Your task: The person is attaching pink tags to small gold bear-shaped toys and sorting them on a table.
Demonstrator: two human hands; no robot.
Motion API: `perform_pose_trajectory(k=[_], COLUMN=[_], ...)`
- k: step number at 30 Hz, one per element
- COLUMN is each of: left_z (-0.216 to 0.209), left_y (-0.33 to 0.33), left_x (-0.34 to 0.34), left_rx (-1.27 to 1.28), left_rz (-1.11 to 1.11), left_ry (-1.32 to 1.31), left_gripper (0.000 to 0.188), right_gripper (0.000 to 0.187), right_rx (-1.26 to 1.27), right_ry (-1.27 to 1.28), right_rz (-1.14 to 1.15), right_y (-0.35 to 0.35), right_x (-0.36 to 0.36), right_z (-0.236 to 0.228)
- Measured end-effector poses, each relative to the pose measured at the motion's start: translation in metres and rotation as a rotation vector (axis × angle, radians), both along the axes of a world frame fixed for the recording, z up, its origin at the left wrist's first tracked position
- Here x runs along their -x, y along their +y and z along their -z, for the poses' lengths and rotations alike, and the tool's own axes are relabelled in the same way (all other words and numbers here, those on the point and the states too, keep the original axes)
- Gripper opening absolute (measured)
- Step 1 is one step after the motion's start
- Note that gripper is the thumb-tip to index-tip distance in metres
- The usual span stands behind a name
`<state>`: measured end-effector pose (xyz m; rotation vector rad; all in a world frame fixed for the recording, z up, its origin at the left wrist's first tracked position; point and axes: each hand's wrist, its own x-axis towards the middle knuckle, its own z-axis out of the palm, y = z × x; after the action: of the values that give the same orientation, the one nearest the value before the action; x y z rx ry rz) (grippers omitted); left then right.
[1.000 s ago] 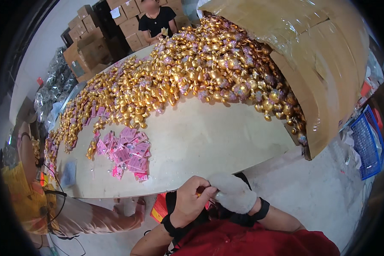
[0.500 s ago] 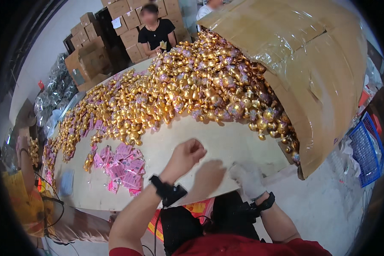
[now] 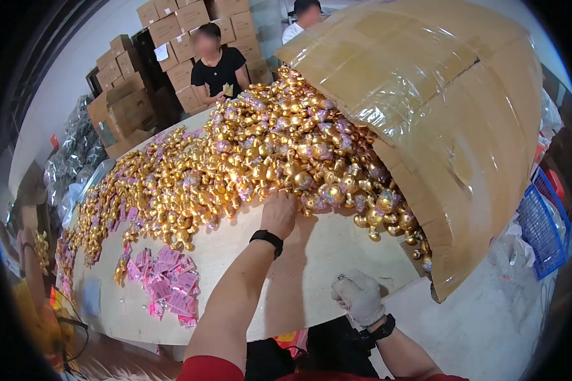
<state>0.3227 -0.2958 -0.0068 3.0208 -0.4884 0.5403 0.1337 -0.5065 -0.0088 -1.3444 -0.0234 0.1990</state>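
My bare left hand reaches to the front edge of a big heap of shiny gold figurines, some with purple glittery parts. Its fingertips are hidden against the heap, so whether they grip a figurine cannot be told. In a whitish work glove, my right hand is curled closed near the front edge of the table. What it holds, if anything, is too small to make out. Left of my left arm lies a loose pile of small pink printed packets, with one gold figurine beside it.
A large taped cardboard sheet rises along the right of the heap. A blue plastic crate stands at the far right. Stacked cartons and two people are behind the table. Another person's arm shows at the left.
My left hand has moved forward from over the bare tabletop to the heap's edge. My right hand, blurred before, is now closed a little lower. The view has shifted slightly.
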Motion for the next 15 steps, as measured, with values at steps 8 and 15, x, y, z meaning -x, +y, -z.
perform_pose_trajectory(k=[8, 15], left_z=[-0.022, -0.032], left_y=[0.019, 0.059], left_x=[0.060, 0.174], left_rx=[0.417, 1.384], left_rz=[0.122, -0.056], left_ry=[0.088, 0.688], left_gripper=[0.023, 0.021], right_gripper=[0.018, 0.020], right_rx=[0.007, 0.008], right_ry=[-0.009, 0.040], right_rz=[-0.020, 0.002], right_y=[-0.004, 0.003], right_x=[-0.003, 0.001], right_z=[0.005, -0.012])
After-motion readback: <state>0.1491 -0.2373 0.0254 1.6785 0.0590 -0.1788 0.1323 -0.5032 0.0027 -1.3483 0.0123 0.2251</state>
